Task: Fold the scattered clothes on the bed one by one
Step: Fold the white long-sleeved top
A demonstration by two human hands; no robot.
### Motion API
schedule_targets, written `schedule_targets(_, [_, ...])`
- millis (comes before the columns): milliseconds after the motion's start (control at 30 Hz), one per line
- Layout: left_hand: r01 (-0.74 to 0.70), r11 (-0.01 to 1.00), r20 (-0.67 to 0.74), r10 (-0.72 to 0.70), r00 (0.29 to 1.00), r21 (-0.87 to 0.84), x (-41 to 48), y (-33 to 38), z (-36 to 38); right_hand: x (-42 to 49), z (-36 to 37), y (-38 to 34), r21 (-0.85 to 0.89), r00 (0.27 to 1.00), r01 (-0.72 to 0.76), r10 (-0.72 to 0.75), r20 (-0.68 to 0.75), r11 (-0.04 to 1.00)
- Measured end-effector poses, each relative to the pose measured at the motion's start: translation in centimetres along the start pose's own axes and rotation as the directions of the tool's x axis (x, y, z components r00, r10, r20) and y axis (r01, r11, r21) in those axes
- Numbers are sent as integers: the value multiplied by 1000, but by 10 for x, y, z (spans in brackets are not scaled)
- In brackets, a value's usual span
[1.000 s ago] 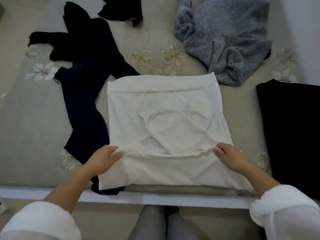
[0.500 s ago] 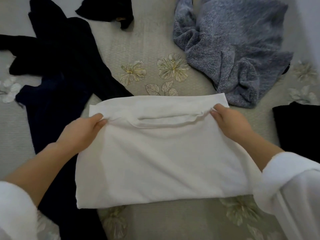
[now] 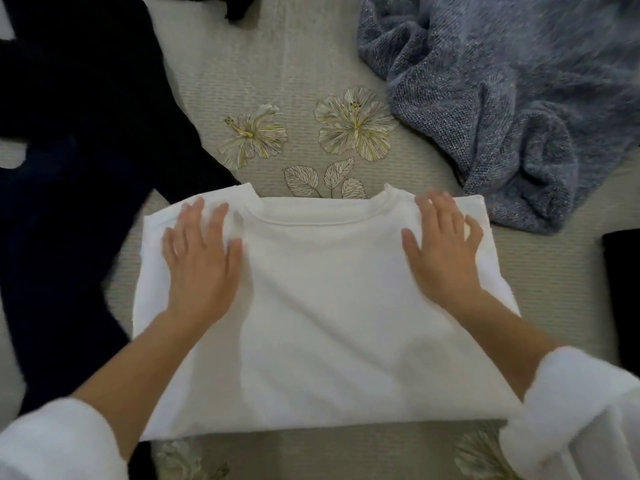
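A white top [image 3: 322,323] lies folded into a rectangle on the bed [image 3: 287,64], its round collar at the far edge. My left hand [image 3: 201,261] presses flat on its left shoulder with fingers spread. My right hand [image 3: 443,251] presses flat on the right shoulder in the same way. Neither hand holds any cloth. Unfolded dark navy clothes [image 3: 69,168] sprawl to the left, and a crumpled blue-grey knit sweater [image 3: 512,109] lies at the far right.
A black folded garment [image 3: 623,292] shows at the right edge. Another black piece [image 3: 235,5] peeks in at the top. The bedspread is beige with printed flowers [image 3: 353,129] just beyond the white top.
Both hands carried the near edge of the white top up to the far edge, let go of it, and now lie flat on the folded top. The view moved closer.
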State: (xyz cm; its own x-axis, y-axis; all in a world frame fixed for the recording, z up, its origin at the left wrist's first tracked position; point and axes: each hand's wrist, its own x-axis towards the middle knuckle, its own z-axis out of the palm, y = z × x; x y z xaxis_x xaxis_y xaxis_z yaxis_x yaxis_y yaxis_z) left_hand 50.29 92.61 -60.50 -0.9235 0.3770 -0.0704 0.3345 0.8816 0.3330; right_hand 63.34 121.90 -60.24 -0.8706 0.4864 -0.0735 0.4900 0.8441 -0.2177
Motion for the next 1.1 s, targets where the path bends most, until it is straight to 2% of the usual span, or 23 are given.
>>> schedule_targets(67, [-138, 990, 185, 130, 974, 33, -41, 14, 18, -44, 10, -2, -26, 993, 115, -114, 37, 993])
schedule_targets(100, [-169, 984, 279, 147, 949, 57, -56, 16, 24, -61, 13, 1, -63, 984, 160, -155, 85, 985])
schedule_targets(167, [-115, 988, 371, 69, 926, 105, -65, 10, 33, -73, 19, 8, -118, 974, 149, -125, 190, 982])
schedule_targets(300, [25, 987, 388, -85, 918, 158, -50, 15, 32, -54, 26, 15, -166, 943, -57, 108, 316, 984])
schedule_targets(333, [51, 987, 383, -106, 918, 151, -45, 16, 30, -45, 30, 14, -154, 939, -68, 115, 323, 986])
schedule_targets(367, [63, 989, 404, -111, 908, 131, -66, 46, 44, -60, 25, 44, -169, 936, -58, 113, 334, 984])
schedule_targets(433, [69, 991, 408, -111, 906, 116, -92, 73, 60, -74, 19, 69, -207, 935, 12, 62, 349, 978])
schedule_targets(600, [-180, 981, 411, 137, 901, 69, -142, 115, 74, -94, 9, 94, -134, 952, 11, 31, 303, 991])
schedule_targets(700, [-179, 982, 383, 145, 912, 56, -155, 127, 81, -102, 7, 103, 33, 966, -115, 104, 238, 993])
schedule_targets(800, [-148, 986, 342, 113, 933, 77, -154, 127, 86, -105, -1, 119, 268, 920, -386, 345, 186, 883])
schedule_targets(900, [-151, 984, 381, 104, 919, 96, -157, 128, 89, -110, -13, 140, 292, 824, -555, 469, 316, 779])
schedule_targets(1033, [-139, 982, 398, 79, 914, 126, -156, 125, 95, -115, -28, 148, 272, 753, -602, 420, 506, 751])
schedule_targets(1100, [-134, 983, 422, 70, 904, 123, -155, 124, 97, -116, -34, 146, 326, 725, -642, 412, 553, 693])
